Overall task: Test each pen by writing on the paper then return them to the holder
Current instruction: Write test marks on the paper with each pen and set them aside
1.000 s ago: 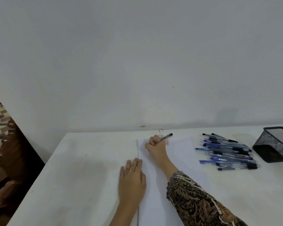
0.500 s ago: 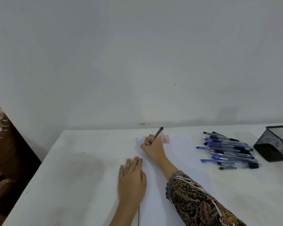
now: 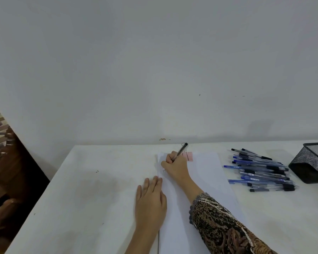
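A white sheet of paper (image 3: 207, 178) lies on the white table (image 3: 92, 189), held at its far edge by a pink binder clip (image 3: 189, 156). My right hand (image 3: 175, 166) grips a dark pen (image 3: 181, 150) with its tip down near the paper's top left corner, where faint marks show. My left hand (image 3: 151, 200) lies flat, fingers together, on the paper's left edge. A pile of several blue and black pens (image 3: 261, 170) lies right of the paper. The black mesh holder (image 3: 312, 162) lies on its side at the far right.
A plain white wall (image 3: 154, 70) rises directly behind the table. Dark wooden furniture (image 3: 9, 171) and a tiled surface stand past the table's left edge. My patterned right sleeve (image 3: 222, 226) crosses the lower part of the paper.
My right hand shifted left towards the paper's top left corner, and the pen swung from nearly level to steeper. Faint marks now show beside the hand. My left hand stayed put.
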Demonstrator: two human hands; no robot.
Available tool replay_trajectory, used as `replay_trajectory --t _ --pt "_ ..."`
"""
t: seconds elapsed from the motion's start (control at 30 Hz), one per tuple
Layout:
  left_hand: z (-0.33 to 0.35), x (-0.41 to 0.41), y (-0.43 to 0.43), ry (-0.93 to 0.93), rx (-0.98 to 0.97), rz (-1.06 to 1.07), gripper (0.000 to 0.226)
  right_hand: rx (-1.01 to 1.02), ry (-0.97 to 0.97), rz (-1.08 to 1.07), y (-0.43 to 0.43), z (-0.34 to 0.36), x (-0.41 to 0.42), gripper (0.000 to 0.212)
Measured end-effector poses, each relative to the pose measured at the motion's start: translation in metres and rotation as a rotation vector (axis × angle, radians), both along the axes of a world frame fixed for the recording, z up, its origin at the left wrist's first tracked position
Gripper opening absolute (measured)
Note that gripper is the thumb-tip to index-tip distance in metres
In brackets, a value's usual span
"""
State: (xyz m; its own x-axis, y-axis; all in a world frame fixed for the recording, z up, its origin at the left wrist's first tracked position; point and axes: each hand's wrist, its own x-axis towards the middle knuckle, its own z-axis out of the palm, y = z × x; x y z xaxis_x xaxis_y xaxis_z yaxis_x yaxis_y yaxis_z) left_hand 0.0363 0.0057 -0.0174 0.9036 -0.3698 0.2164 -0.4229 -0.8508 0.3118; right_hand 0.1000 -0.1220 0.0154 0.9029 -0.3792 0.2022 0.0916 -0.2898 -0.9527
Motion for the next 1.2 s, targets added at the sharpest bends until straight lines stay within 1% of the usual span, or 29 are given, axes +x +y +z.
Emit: replay_trajectory --t 0.2,0.33,0.47,0.6,0.8,0.87,0.97,1.0,1.1,1.2 --pt "-0.001 0.001 -0.001 -0.012 0.000 -0.006 0.046 -0.005 0.007 -0.042 -0.001 -0.003 -0.001 0.049" --pt "0.000 0.000 -0.001 -0.005 0.002 0.002 0.046 -0.039 0.018 -0.003 0.000 -0.002 -0.001 0.048" --pt "0.000 -0.001 0.000 0.018 -0.002 -0.003 0.046 -0.009 -0.005 -0.054 -0.001 -0.001 -0.001 0.050" --pt "0.001 -0.001 -0.001 0.023 0.008 -0.002 0.046 -0.024 0.030 -0.033 -0.001 0.001 -0.001 0.049" --pt "0.005 -0.002 0.001 0.055 0.040 -0.010 0.046 0.028 0.022 0.002 -0.001 0.000 -0.005 0.051" --pt "0.005 -0.003 0.000 0.058 0.017 0.018 0.047 0.176 0.024 -0.018 -0.005 0.003 -0.007 0.052" --pt "0.005 -0.004 0.000 0.092 -0.043 0.016 0.051 0.657 0.029 -0.024 -0.021 0.010 -0.014 0.050" --pt "0.006 -0.004 0.000 0.095 -0.033 0.018 0.050 0.747 0.047 -0.005 -0.028 0.011 -0.019 0.053" --pt "0.009 -0.003 -0.001 0.071 -0.039 0.056 0.046 0.928 0.071 0.049 -0.034 0.014 -0.041 0.050" --pt "0.005 -0.003 -0.003 0.067 -0.108 0.050 0.051 1.029 0.030 -0.020 -0.036 0.012 -0.072 0.032"
